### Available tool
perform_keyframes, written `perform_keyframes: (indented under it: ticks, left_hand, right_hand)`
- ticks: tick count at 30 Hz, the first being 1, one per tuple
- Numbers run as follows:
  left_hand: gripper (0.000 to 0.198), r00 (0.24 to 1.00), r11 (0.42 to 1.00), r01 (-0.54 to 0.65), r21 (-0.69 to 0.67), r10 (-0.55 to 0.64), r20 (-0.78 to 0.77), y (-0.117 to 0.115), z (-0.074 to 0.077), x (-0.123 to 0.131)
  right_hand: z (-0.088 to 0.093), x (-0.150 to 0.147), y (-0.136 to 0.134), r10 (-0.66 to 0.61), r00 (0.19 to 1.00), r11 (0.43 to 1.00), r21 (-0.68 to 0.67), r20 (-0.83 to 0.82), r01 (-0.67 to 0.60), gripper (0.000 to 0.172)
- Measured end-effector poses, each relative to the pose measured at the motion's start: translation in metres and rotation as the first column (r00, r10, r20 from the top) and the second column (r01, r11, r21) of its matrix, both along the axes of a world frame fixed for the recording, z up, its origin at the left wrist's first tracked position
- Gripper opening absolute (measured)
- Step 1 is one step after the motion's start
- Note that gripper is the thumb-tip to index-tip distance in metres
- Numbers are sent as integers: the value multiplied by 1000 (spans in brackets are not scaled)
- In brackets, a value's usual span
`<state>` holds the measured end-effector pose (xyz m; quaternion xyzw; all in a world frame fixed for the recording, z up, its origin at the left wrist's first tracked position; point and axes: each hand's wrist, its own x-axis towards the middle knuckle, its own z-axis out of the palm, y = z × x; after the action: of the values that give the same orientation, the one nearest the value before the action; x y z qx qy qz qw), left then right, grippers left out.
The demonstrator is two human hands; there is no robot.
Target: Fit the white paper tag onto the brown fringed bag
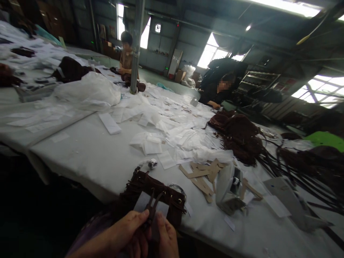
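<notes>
A small dark brown bag [145, 182] with fringe and metal eyelets lies at the near edge of the table. Two thin brown straps [156, 202] come out through its eyelets and run down between my hands. Behind them, a white paper sheet [142, 200] rests against the bag's front. My left hand [133, 229] is closed, its thumb and finger pinching the straps. On the other side, my right hand [167, 236] is closed too, its thumb pressed along the lower part of the straps. The strap ends are dark and partly hidden by my fingers.
Beige paper strips [201, 177] lie right of the bag, beside a grey-white tape dispenser [228, 190]. Brown bags [236, 132] with long straps are heaped further right. White tissue sheets [182, 139] cover the middle. A metal post [136, 46] rises there; two people sit across the table.
</notes>
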<state>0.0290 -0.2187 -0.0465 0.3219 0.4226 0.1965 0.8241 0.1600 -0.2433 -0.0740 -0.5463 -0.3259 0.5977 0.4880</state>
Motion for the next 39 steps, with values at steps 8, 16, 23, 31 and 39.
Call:
perform_keyframes:
  ticks: [8, 16, 23, 31, 39]
  left_hand:
    - [62, 898, 892, -237, 386, 353, -264, 11, -22, -41]
    - [56, 947, 951, -294, 91, 303, -104, 12, -14, -7]
    - [60, 937, 937, -347, -45, 348, 12, 13, -17, 3]
    - [56, 915, 908, -397, -137, 403, 17, 6, -11, -6]
    - [41, 953, 949, -303, 82, 303, 16, 13, -16, -1]
  right_hand:
    - [-7, -4, 4, -39, 998, 992, -121, -55, 32, 48]
    - [1, 1, 9, 7, 986, 998, -59, 167, 2, 42]
    - [-25, -2, -7, -278, 868, 958, 48, 411, 284, 53]
    - [-39, -3, -23, -309, 690, 951, 192, 654, 244, 45]
    - [-19, -7, -13, -333, 668, 938, 308, 665, 161, 32]
